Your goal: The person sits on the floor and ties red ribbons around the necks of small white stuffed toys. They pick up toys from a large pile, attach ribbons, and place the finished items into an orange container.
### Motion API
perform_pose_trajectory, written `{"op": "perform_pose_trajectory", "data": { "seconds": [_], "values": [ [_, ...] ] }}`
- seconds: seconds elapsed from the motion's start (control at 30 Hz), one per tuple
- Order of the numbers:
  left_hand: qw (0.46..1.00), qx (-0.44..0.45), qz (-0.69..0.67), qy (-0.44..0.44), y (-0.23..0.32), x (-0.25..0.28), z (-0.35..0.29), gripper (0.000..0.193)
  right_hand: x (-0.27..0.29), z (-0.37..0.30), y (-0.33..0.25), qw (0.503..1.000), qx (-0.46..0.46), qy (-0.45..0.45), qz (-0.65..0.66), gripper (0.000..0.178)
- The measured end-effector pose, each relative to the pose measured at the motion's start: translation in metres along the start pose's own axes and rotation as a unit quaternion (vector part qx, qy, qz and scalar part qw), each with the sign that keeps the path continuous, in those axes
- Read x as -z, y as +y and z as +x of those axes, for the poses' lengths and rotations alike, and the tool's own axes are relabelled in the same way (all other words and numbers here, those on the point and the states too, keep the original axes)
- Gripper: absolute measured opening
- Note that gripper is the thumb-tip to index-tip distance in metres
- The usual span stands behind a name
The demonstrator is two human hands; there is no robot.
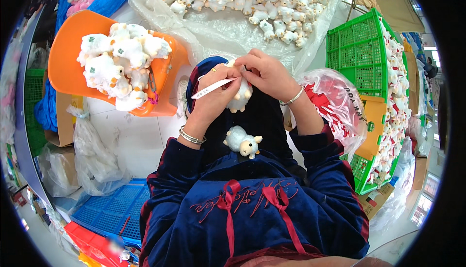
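Above my lap, my left hand (213,91) is closed round a small white plush toy (238,103), whose lower body and stubby feet show below the fingers. A printed white ribbon strip (209,89) sticks out leftward from the same hand. My right hand (268,76) meets the toy's upper end, thumb and fingertips pinched together beside my left fingers; what lies in that pinch is too small to make out. On my lap lies a pale blue-grey plush sheep (241,141), its cream face turned toward me, touched by neither hand.
An orange chair (68,48) at the left carries a pile of white plush toys (119,63). Ahead, a clear plastic sheet (194,39) holds many more. To the right stand a clear bag of red and white strips (330,107) and a green crate (357,48) beside piled toys.
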State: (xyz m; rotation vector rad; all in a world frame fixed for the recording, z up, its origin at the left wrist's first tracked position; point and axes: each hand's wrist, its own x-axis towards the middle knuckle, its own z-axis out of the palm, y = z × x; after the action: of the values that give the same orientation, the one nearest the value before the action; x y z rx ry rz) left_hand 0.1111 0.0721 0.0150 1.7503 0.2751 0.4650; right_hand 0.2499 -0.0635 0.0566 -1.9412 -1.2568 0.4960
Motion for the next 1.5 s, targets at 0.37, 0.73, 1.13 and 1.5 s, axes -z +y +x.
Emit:
{"op": "perform_pose_trajectory", "data": {
  "seconds": [0.37, 0.73, 1.13, 1.5],
  "values": [
    [0.989, -0.136, 0.056, 0.002, 0.003, 0.002, 0.002, 0.010, 0.020, 0.009, 0.000, 0.996, 0.072, 0.030, -0.041, 0.025],
    [0.990, -0.135, 0.046, 0.020, -0.001, 0.001, 0.002, 0.011, 0.003, 0.012, 0.017, 0.981, -0.195, 0.000, 0.023, 0.039],
    [0.992, -0.117, 0.043, 0.022, -0.002, 0.001, 0.001, 0.011, -0.014, 0.006, -0.002, 0.892, -0.187, 0.083, 0.402, 0.012],
    [0.980, -0.142, 0.101, 0.092, -0.003, -0.004, 0.000, 0.013, 0.003, -0.010, 0.002, 0.988, -0.001, -0.082, 0.134, 0.009]
  ]
}}
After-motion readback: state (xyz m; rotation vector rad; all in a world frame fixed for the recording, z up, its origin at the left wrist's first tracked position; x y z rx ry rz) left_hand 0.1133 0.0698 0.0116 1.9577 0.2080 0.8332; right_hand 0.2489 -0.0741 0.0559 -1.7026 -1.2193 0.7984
